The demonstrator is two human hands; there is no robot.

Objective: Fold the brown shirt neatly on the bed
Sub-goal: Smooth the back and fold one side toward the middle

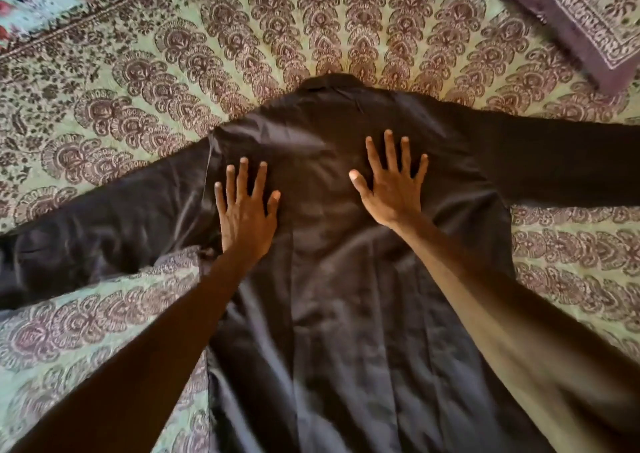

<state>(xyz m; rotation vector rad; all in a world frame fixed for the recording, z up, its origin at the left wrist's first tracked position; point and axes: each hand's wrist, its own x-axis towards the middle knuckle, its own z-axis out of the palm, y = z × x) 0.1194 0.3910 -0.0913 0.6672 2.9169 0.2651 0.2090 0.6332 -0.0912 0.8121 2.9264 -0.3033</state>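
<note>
Smoothing is best done outward from the middle, so that the nearest creases are pressed out of the brown shirt [346, 314], spread flat on the bed [86, 331]. Left hand [246, 210] and right hand [391, 189] are laid flat on it, fingers splayed wide, nothing gripped. Sleeves [104, 224] are stretched sideways, unobstructed; a pillow [588, 20] lies well beyond.

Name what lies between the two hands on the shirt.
Only bare cloth of the brown shirt lies between the left hand and the right hand, in the head view.
</note>
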